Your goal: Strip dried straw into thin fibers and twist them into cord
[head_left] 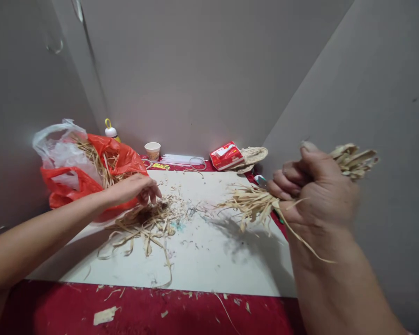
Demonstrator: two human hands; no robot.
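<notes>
My right hand (310, 186) is closed round a bundle of dry straw-like strips (247, 202), held up above the right side of the white board (209, 274). The bundle's thick ends stick out past the thumb side, and its frayed ends fan out to the left. One long strip dangles along my wrist. My left hand (145, 188) is over the left part of the board with its fingers curled downward. Whatever its fingertips pinch is too small to make out. Just below them lies a loose heap of dry strips (146, 228), among crumbs and short scraps.
At the left stands a red plastic bag (125, 158) stuffed with more strips. Along the back are a bottle with a yellow loop (111, 130), a paper cup (152, 151), white sticks (183, 159), a red tissue pack (226, 156) and a woven straw piece (253, 156). Grey walls surround the red-covered table (181, 314).
</notes>
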